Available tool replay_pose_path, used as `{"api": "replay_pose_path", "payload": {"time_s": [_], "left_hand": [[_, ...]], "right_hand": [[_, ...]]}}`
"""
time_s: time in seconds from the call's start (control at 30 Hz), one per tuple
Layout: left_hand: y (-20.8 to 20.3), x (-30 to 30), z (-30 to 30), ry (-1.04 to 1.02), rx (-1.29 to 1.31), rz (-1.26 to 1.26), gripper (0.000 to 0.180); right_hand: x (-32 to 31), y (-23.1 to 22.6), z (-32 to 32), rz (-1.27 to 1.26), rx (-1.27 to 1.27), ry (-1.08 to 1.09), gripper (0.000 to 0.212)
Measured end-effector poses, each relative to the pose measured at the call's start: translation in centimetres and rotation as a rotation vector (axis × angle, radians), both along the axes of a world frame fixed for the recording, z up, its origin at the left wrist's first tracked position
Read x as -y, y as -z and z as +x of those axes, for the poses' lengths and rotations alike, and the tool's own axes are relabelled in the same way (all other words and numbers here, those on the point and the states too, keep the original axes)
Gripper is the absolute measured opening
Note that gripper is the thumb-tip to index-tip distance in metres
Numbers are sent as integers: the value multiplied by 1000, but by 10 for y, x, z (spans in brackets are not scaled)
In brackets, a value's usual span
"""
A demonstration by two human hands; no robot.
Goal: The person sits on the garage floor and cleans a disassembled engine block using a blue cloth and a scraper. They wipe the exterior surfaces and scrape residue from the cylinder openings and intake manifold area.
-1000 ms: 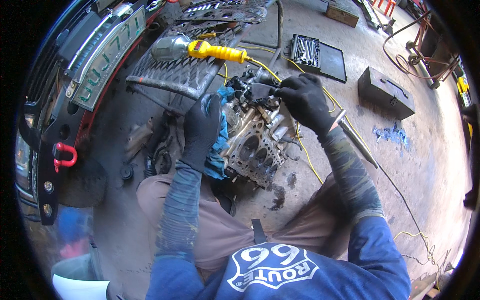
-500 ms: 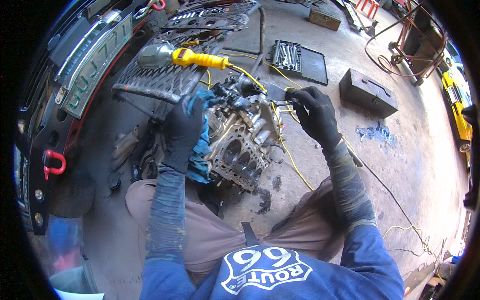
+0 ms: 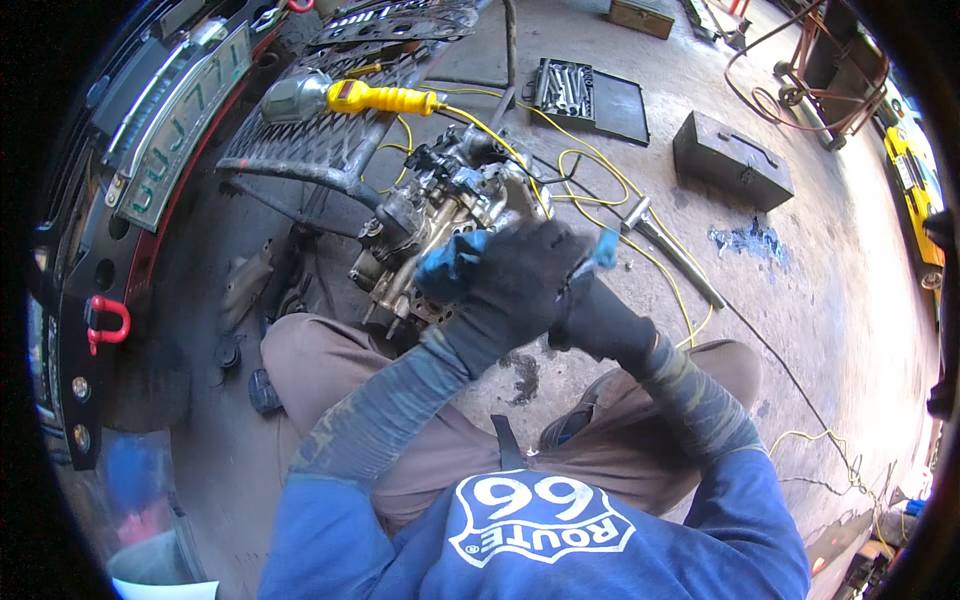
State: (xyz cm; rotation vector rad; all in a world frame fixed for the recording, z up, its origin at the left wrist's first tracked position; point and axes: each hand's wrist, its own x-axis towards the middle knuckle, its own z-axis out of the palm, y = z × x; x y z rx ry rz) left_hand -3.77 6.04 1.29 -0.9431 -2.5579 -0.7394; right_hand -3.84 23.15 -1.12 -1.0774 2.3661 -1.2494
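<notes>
My gloved left hand (image 3: 520, 275) is closed around a blue cloth (image 3: 452, 265), which bunches out on its left side; a small blue end also shows to the right. Pressed close against it is my gloved right hand (image 3: 605, 322), its fingers curled. What the right fingers grip is hidden between the hands. Both hands are above the near part of a metal engine (image 3: 430, 215) on the floor between my legs and cover much of its top face.
A yellow-handled work lamp (image 3: 390, 98) lies on a metal mesh rack (image 3: 335, 150); its yellow cord loops over the floor. Farther off are an open wrench case (image 3: 565, 92) and a dark toolbox (image 3: 732, 162). A long metal bar (image 3: 680, 262) lies to the right.
My left hand has moved right and nearer with the cloth. My right hand, which held a thin metal tool, has come nearer and left, and the two hands now meet.
</notes>
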Motion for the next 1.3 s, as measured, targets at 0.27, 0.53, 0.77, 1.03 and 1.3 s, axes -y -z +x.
{"api": "replay_pose_path", "payload": {"time_s": [0.27,0.53,0.77,1.03,1.3], "left_hand": [[13,12,3,-96,74,225,33],[14,42,4,-203,598,98,44],[11,9,45,126,629,-122,49],[2,34,10,-84,498,-243,51],[-11,60,-6,-227,694,552,32]], "right_hand": [[-22,-48,6,-133,878,101,22],[-79,-70,-29,-178,774,242,18],[-71,-30,-39,426,-51,186,15],[-41,-38,-38,209,242,-110,26],[-45,-42,-75,-633,712,-187,69]]}}
